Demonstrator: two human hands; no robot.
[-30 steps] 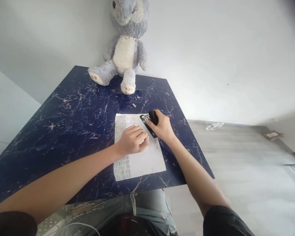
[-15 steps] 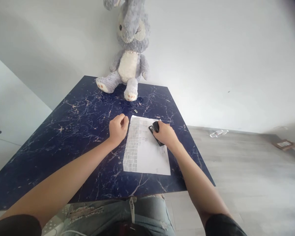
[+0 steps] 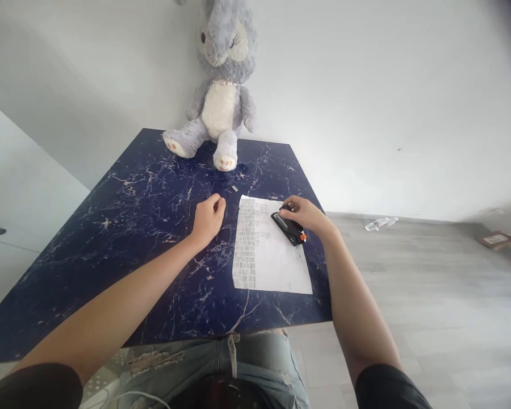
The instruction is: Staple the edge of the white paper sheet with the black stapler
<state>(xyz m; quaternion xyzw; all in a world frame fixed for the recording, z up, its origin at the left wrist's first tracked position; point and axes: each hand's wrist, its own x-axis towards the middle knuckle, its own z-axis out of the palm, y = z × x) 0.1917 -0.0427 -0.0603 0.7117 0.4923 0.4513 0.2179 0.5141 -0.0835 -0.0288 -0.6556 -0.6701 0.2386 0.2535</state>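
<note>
A black stapler (image 3: 290, 227) with an orange bit at its near end lies slanted on a white printed sheet (image 3: 276, 267), close to the sheet's right edge. My right hand (image 3: 303, 213) grips the far part of the stapler from above, with thumb and fingers around it. Left of the sheet, my left hand (image 3: 209, 215) rests on the table in a loose fist, and nothing shows in it. Small grey print covers the sheet's left side. Just beyond the sheet lies a small grey strip (image 3: 235, 188), too small to identify.
The dark blue marble-patterned table (image 3: 153, 204) has its right edge beside my right forearm. A large grey plush toy (image 3: 221, 108) sits at the back against the wall. On the floor to the right are a clear plastic item (image 3: 381, 223) and a brown packet (image 3: 497, 240).
The sheet and stapler have shifted right across the table, along with my right hand. My grip now sits higher, so more of the stapler shows. My left fist has hardly moved.
</note>
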